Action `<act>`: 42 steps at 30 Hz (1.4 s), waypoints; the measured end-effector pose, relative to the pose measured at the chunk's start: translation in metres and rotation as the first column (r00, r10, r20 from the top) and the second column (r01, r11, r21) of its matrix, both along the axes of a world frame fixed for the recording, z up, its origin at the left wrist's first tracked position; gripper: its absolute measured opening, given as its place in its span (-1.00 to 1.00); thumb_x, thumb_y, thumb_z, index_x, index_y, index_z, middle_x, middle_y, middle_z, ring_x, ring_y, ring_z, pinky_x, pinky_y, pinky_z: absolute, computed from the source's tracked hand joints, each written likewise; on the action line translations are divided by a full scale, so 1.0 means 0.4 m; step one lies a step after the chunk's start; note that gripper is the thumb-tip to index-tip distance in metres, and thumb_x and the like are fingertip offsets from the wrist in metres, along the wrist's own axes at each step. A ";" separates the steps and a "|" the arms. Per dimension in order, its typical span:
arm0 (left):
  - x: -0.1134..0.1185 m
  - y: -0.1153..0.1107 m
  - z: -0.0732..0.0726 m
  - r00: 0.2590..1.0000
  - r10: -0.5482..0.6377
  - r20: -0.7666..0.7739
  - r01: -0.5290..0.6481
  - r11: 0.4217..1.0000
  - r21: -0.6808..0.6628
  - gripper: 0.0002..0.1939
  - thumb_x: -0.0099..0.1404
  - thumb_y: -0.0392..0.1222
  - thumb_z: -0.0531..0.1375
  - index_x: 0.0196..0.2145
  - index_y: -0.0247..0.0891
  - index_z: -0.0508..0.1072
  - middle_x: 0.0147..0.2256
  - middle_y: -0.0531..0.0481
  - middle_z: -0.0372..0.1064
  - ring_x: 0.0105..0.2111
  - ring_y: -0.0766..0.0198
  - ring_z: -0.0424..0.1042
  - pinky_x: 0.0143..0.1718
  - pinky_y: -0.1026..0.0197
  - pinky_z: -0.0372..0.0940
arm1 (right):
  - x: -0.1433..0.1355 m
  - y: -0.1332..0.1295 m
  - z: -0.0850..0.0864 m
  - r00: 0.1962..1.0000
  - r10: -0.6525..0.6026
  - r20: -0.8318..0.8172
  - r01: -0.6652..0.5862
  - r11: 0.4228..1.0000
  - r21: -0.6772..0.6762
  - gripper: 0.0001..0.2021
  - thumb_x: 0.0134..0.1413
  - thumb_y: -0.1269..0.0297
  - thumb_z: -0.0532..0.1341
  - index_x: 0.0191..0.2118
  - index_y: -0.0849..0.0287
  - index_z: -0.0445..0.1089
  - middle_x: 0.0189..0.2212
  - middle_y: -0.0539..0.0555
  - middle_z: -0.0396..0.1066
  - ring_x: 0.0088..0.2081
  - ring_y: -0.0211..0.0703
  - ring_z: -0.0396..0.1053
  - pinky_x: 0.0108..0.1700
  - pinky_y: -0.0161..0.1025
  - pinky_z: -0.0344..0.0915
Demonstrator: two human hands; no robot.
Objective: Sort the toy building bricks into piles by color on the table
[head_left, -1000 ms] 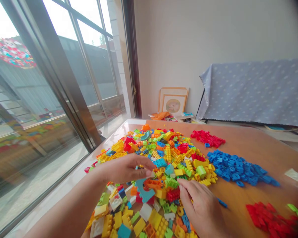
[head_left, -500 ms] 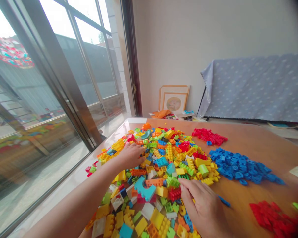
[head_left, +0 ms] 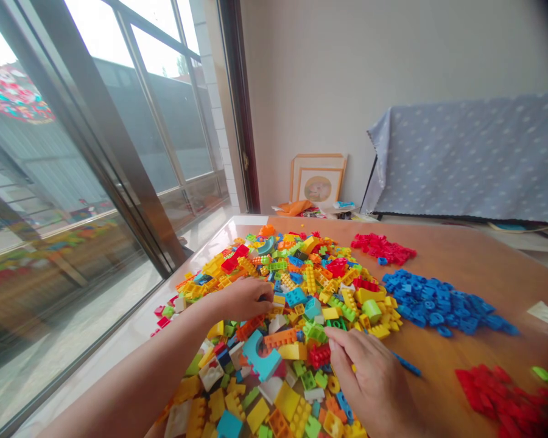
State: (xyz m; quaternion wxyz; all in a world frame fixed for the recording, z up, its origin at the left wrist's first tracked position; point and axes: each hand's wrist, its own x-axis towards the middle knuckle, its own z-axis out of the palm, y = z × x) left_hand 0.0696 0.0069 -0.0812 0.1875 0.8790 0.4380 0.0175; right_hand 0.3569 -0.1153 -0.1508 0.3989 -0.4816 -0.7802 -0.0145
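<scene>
A large mixed heap of plastic building blocks [head_left: 285, 398] covers the middle of the table. My left hand [head_left: 244, 298] is over the heap's left-centre, palm down with fingers curled. Whatever lies under those fingertips is hidden. Below it are an orange block [head_left: 281, 339] and a light-blue arched block [head_left: 260, 359]. At the heap's right side rests my right hand [head_left: 369, 371], its fingers bent together and thumb close to the index finger. A red studded block [head_left: 318, 355] and a lime-green block [head_left: 315, 331] are beside its fingertips; anything inside that hand is out of sight.
Blue blocks [head_left: 438, 301] form a separate pile on the brown table [head_left: 475, 249]. Red piles lie behind [head_left: 383, 248] and at front right [head_left: 502, 395]. A single blue piece [head_left: 406, 364] sits by my right hand. Glass panels [head_left: 105, 152] stand to the left.
My left hand has drawn back toward me from the heap's far left, and its fingers have curled. A red block there now shows more fully. My right hand stays almost still.
</scene>
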 end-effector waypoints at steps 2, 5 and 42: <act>-0.008 -0.013 0.017 0.996 -0.070 0.056 0.076 0.990 -0.122 -0.77 0.37 -0.03 0.14 -0.23 -0.19 0.53 -0.24 -0.01 0.49 -0.24 0.21 0.43 -0.17 0.22 0.27 | 0.000 -0.001 0.001 1.000 0.008 -0.005 -0.008 1.000 0.004 -0.78 0.36 0.30 0.10 -0.03 0.10 0.48 -0.32 0.11 0.50 -0.30 -0.07 0.47 -0.19 -0.13 0.37; -0.034 -0.029 0.047 0.989 -0.092 0.116 0.121 0.954 -0.275 -0.75 0.39 -0.07 0.13 -0.18 -0.23 0.55 -0.20 -0.02 0.50 -0.23 0.23 0.43 -0.18 0.24 0.28 | 0.001 -0.001 0.000 1.000 0.023 -0.014 -0.023 1.000 0.000 -0.79 0.36 0.32 0.12 -0.01 0.12 0.46 -0.31 0.10 0.49 -0.28 -0.05 0.45 -0.18 -0.11 0.35; -0.149 -0.002 0.011 0.950 0.222 0.219 -0.190 0.969 -0.155 -0.76 0.35 -0.06 0.13 -0.13 -0.21 0.47 -0.29 0.03 0.48 -0.34 0.27 0.39 -0.32 0.26 0.27 | 0.007 -0.001 -0.011 0.997 0.071 -0.018 -0.071 0.997 0.008 -0.78 0.34 0.34 0.16 0.04 0.09 0.43 -0.29 0.07 0.51 -0.28 -0.07 0.45 -0.18 -0.11 0.33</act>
